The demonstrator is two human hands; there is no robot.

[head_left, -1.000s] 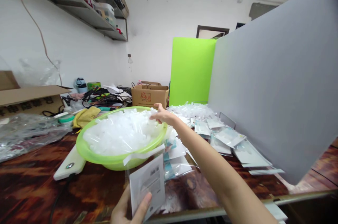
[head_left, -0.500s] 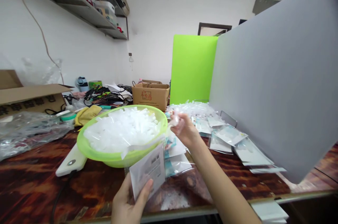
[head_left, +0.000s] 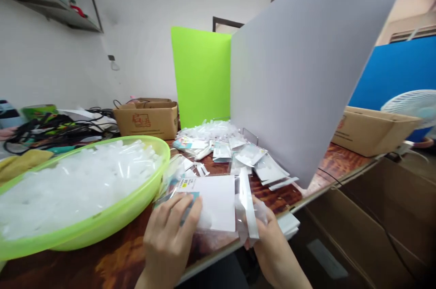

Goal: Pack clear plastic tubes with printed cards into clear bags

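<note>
My left hand lies with its fingers over the left part of a flat white card packet near the table's front edge. At the packet's right end, my right hand is closed around clear plastic wrapping with a white strip standing up from it. Its fingertips are partly hidden behind the plastic. Left of both hands is a light green basin filled with translucent white plastic pieces. More card packets lie beyond the hands.
A heap of clear plastic pieces sits before a green panel. The tall grey panel stands at the right. Cardboard boxes and tangled cables are at the back. White packets stick out at the front edge.
The view has turned right. My right hand has come back from beside the basin to the packet's right end. The packet, upright in my left hand before, now lies nearly flat under its fingers.
</note>
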